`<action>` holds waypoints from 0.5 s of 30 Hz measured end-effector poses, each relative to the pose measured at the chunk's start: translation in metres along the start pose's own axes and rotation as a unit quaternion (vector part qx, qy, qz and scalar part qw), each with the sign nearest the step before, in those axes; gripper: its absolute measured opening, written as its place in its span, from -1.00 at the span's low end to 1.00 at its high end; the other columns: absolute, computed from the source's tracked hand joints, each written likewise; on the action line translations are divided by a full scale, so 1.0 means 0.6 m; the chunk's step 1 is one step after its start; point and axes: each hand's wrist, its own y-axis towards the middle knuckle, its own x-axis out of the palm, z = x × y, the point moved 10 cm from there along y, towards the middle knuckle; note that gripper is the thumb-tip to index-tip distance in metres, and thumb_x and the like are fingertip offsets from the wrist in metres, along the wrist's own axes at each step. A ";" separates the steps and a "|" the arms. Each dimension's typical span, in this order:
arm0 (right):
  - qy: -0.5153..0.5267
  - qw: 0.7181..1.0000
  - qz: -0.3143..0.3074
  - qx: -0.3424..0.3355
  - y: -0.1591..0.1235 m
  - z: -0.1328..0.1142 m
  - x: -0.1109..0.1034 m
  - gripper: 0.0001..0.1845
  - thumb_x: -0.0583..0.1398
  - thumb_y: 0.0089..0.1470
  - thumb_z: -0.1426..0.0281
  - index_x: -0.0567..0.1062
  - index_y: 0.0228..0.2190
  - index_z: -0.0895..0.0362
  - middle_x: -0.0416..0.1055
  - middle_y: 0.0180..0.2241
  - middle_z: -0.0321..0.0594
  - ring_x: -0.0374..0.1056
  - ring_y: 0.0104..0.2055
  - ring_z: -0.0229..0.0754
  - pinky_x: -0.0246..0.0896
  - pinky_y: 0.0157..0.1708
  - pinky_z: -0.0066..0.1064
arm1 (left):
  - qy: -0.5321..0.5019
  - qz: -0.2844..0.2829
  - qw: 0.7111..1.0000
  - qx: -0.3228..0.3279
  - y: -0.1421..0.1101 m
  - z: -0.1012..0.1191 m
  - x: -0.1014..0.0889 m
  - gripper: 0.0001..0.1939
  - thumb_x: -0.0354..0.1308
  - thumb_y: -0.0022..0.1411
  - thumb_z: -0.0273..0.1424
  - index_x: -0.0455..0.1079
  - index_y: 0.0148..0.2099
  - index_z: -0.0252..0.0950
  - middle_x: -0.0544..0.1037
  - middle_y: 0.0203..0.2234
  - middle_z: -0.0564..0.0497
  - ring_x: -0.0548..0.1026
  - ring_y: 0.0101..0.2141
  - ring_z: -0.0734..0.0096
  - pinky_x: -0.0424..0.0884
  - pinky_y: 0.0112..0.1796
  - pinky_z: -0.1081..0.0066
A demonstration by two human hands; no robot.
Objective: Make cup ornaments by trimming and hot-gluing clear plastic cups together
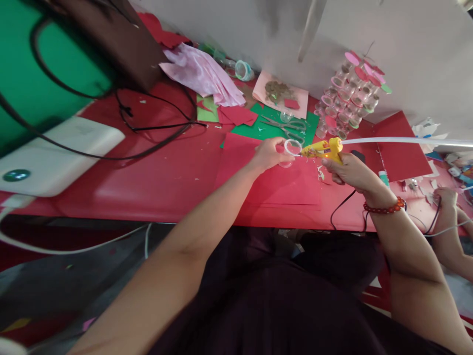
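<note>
My left hand (271,154) is closed around the side of a small clear plastic cup (293,147), its round rim facing up. In my right hand (349,172) is a yellow glue gun (325,149), its nozzle at the rim of the cup. A long whitish glue stick (402,141) runs out of the back of the gun to the right. Below both hands lies red paper (266,182) on the red table. Just beyond the cup, scissors (286,126) rest on a green sheet (254,129).
A stack of joined clear cups (349,98) stands at the back right. Pink cloth (207,74) and a pink sheet with brown material (281,93) lie along the wall. At left are a white power box (62,153) and black cables (155,128). Another person's hand (446,195) is at far right.
</note>
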 end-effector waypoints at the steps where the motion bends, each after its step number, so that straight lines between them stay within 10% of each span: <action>1: -0.004 1.000 0.004 0.001 0.001 0.003 -0.003 -0.53 0.28 0.30 0.22 0.19 -0.53 0.05 0.08 -0.66 -0.49 -0.01 -0.64 -0.44 -0.10 -0.61 -0.44 | -0.001 0.000 1.000 -0.001 0.000 0.000 0.000 -0.55 0.50 -0.13 -0.25 0.55 -0.16 -0.26 0.64 -0.14 -0.07 0.49 0.02 0.00 0.38 0.07 0.07; 15: 0.003 1.000 0.001 -0.009 -0.001 0.007 -0.002 -0.54 0.27 0.30 0.21 0.21 -0.54 0.05 0.08 -0.66 -0.48 0.00 -0.64 -0.42 -0.06 -0.61 -0.45 | 0.009 0.001 1.000 0.005 0.003 -0.006 -0.001 -0.53 0.49 -0.12 -0.22 0.56 -0.12 -0.26 0.65 -0.13 -0.07 0.49 0.00 0.02 0.37 0.07 0.06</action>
